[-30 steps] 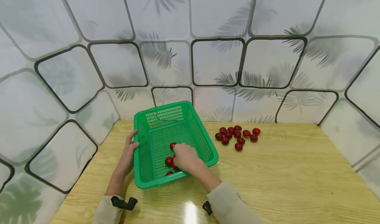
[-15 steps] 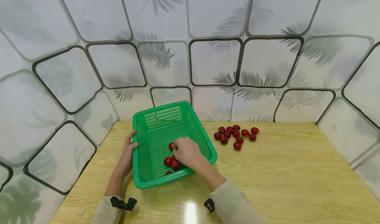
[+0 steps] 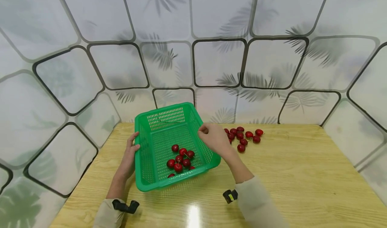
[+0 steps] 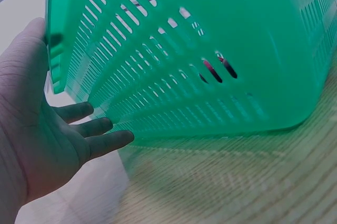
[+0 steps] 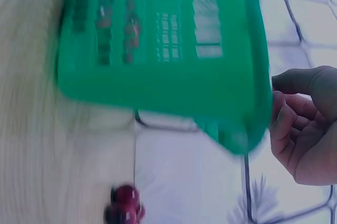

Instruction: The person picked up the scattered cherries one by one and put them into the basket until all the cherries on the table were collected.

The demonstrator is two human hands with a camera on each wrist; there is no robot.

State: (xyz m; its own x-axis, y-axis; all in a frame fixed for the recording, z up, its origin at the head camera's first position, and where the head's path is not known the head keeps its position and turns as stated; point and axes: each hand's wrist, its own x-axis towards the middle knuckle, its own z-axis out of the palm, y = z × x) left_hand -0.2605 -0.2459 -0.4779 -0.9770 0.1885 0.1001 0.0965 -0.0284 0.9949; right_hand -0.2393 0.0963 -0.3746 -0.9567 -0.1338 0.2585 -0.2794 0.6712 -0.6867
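A green slotted plastic basket (image 3: 165, 135) stands on the table with several red cherries (image 3: 178, 168) near its front end. My left hand (image 3: 128, 159) rests against the basket's left side, its digits at the rim; in the left wrist view that hand (image 4: 50, 140) has its fingers spread and nearly straight beside the outer wall. Over the basket's right rim hovers my right hand (image 3: 215, 139), thumb and forefinger bent towards each other. The right wrist view shows this hand (image 5: 308, 134) loosely curled, with no cherry visible in it.
More cherries (image 3: 243, 142) lie in a loose cluster on the wooden table (image 3: 287, 174), right of the basket; my right hand partly covers them. A patterned wall covering (image 3: 220, 63) rises behind and at both sides. Each wrist carries a black strap (image 3: 125, 207).
My right hand has lifted out of the basket and moved right and back to its right rim, uncovering more cherries inside. The left hand stays at the basket's side.
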